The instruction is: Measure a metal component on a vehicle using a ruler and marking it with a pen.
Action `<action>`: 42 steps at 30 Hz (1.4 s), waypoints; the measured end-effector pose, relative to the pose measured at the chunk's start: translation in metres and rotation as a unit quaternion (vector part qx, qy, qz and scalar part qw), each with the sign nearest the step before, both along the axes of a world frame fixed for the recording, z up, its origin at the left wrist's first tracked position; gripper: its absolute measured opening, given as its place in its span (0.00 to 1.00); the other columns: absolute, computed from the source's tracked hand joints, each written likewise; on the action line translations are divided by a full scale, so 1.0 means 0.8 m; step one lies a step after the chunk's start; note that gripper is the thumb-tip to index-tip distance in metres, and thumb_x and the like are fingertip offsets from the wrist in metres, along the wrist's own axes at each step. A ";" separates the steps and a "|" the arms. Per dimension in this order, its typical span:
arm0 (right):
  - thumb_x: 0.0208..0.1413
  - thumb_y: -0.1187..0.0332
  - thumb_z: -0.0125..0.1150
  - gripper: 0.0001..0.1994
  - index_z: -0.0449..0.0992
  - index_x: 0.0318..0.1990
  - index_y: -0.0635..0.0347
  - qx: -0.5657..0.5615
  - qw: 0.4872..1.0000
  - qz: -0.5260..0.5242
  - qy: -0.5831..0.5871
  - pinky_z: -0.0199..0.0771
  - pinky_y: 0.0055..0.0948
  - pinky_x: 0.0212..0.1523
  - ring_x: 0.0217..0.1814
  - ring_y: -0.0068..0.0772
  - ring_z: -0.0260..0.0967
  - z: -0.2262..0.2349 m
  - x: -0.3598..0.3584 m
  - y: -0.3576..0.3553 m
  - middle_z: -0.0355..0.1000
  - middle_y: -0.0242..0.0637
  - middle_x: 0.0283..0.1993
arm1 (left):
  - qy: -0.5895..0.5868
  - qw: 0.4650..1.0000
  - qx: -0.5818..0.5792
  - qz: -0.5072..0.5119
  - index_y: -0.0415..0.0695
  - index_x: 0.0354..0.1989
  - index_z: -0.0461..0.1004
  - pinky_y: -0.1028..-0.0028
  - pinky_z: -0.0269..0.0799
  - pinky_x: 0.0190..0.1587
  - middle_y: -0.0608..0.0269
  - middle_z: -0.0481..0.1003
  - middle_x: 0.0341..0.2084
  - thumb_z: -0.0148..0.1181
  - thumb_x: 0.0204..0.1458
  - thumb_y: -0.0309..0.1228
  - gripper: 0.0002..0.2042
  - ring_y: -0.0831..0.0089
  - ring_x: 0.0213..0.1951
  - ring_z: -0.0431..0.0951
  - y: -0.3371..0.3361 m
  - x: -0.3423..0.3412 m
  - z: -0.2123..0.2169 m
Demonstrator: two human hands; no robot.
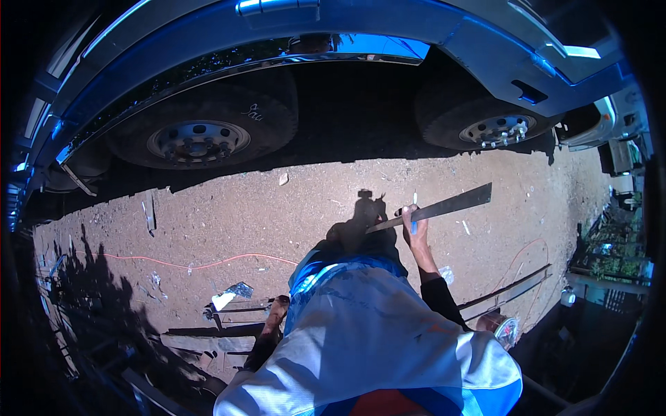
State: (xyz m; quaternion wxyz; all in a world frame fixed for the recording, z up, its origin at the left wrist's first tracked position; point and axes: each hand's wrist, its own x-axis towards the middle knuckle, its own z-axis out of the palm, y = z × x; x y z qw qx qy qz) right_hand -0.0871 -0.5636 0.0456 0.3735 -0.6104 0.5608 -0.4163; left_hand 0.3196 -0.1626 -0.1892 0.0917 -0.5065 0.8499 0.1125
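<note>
1. A long, flat, dark strip slants in front of the person above the sandy ground, its broad end out to the right and its narrower-looking end to the left, near the legs.
2. The right hand grips the strip off its middle, nearer the left end, so the longer part reaches out rightward past the fingers.
3. A slim, pale-tipped, pen-like object stands up from the same hand, and a bit of blue shows at the fingers; how the two connect is unclear.
4. The left hand hangs low beside the left hip, well apart from the strip; I cannot tell whether it is closed or holding anything.
5. Near that hand lie a pale plank and a glossy sheet.
6. An orange cable winds over the ground on the left; a round container sits behind the right arm.
7. Ahead, beyond the strip, stands a blue vehicle with two large wheels in view.
</note>
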 end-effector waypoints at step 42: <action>0.53 0.72 0.62 0.05 0.73 0.30 0.62 0.132 0.990 0.052 0.002 0.70 0.35 0.32 0.31 0.46 0.74 -0.049 -0.017 -0.027 0.71 0.43 0.27 | 0.348 0.780 0.213 0.475 0.42 0.44 0.79 0.65 0.76 0.50 0.46 0.81 0.39 0.60 0.57 0.32 0.11 0.55 0.47 0.82 -0.290 -0.032 0.068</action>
